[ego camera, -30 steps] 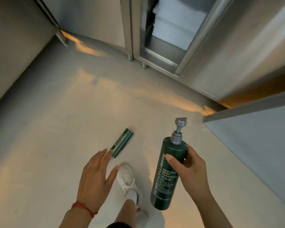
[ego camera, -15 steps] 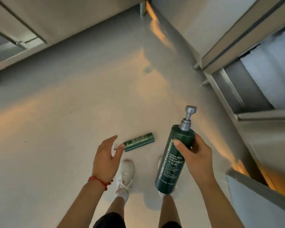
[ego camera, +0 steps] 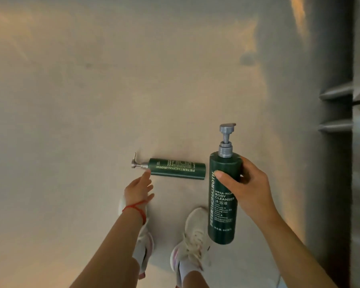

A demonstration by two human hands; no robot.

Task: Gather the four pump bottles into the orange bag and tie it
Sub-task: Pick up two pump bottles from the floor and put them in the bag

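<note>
My right hand (ego camera: 245,190) grips a tall dark green pump bottle (ego camera: 222,204) upright by its shoulder, its grey pump head pointing up. A second green pump bottle (ego camera: 176,168) lies on its side on the floor, pump end to the left. My left hand (ego camera: 138,189) reaches down toward it, fingers apart, with one fingertip at the bottle's neck end. A red string circles the left wrist. No orange bag is in view.
Pale grey floor (ego camera: 92,100) fills the view. My two white sneakers (ego camera: 192,235) stand just below the lying bottle. A metal cabinet edge with feet (ego camera: 337,113) runs down the right side.
The view has swung so the cabinet now sits at the far right. My left hand has dropped closer to the lying bottle and reaches its neck end. The right hand still holds its bottle.
</note>
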